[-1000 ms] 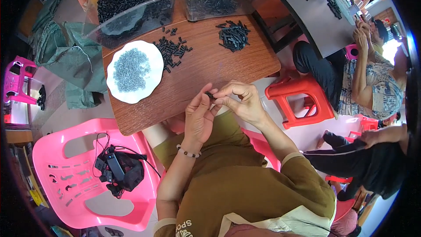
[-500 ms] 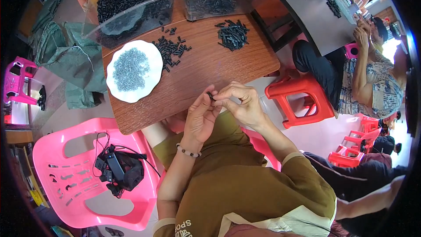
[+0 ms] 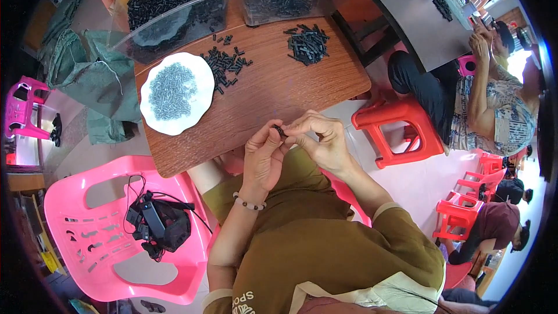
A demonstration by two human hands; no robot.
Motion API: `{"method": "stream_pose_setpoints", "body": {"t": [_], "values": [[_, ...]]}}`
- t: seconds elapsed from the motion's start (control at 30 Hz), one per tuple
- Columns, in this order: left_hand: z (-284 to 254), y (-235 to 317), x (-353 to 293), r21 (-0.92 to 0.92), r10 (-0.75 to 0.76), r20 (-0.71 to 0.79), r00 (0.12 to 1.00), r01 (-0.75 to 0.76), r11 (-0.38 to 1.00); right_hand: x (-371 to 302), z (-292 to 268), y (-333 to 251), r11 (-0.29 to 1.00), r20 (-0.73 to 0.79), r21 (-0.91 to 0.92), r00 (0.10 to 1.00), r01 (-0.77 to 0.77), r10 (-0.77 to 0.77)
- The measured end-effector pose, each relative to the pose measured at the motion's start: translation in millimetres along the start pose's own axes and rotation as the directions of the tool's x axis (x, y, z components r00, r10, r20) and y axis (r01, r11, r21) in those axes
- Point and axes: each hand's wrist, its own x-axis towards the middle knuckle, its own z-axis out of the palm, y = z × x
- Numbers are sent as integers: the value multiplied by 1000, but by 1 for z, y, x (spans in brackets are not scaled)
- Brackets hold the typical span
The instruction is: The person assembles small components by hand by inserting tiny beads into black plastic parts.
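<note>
Just beyond my lap, at the table's near edge, both hands meet over a small black cylindrical piece [image 3: 279,131]. My left hand [image 3: 263,157] pinches it between thumb and fingers, palm turned up. From the other side, my right hand [image 3: 323,142] closes its fingertips on the same piece. The fingers partly cover it, so its details are hidden. On the wooden table [image 3: 256,102] stands a white wavy-edged plate [image 3: 204,103] holding many tiny clear pieces [image 3: 172,90]. Short black tubes [image 3: 225,65] lie beside the plate, and a heap of longer black pieces [image 3: 308,45] lies farther right.
Two clear plastic bins [image 3: 192,23] [image 3: 290,3] of black parts line the table's far side. A pink chair [image 3: 87,197] carrying a black device with cables [image 3: 157,221] stands left. To the right are a red stool [image 3: 401,134] and a seated person [image 3: 488,110] at a grey table [image 3: 407,23].
My hands have barely shifted, still together on the black piece. At the lower right, the dark-clothed leg has gone from view and a person in a maroon top now shows there.
</note>
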Motion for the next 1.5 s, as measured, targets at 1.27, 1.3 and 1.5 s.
{"method": "stream_pose_setpoints", "body": {"t": [1.27, 1.3, 1.5], "values": [[0, -7, -10, 18, 20, 2, 1000, -20, 1000, 10, -13, -15, 944, 319, -227, 934, 241, -161], [-3, -8, -10, 18, 20, 2, 1000, -20, 1000, 10, -13, -14, 947, 328, -227, 933, 228, -146], [-2, -8, -11, 12, 39, -1, 999, -38, 999, 8, -10, -9, 972, 319, -169, 942, 165, -104]]}}
